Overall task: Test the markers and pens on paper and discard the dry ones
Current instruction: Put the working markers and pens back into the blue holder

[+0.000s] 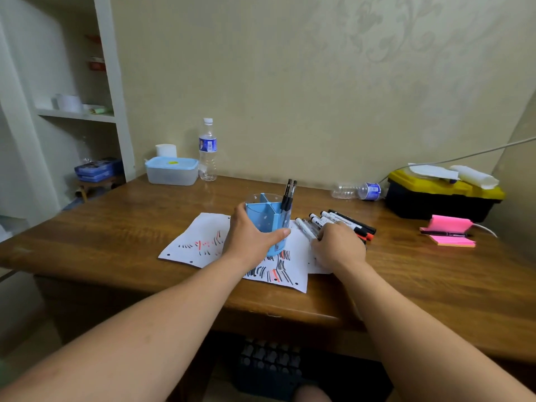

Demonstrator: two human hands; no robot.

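Observation:
A blue divided pen holder [268, 217] stands upright on white paper sheets [200, 235] covered with black and red test strokes. Two dark pens [289, 194] stick up from its right compartment. My left hand [251, 235] grips the holder from the left, thumb across its front. A pile of markers and pens [338, 221], white and black bodied, one with an orange-red cap, lies on the table to the right. My right hand [338, 246] lies over the near end of that pile with fingers curled on several pens.
On the brown wooden table [116, 227]: a lidded plastic box [172, 170], an upright water bottle [207, 149], a fallen bottle [356, 191], a black-and-yellow toolbox [441, 195], and pink sticky notes [448, 232] with a pen. A shelf stands at the left.

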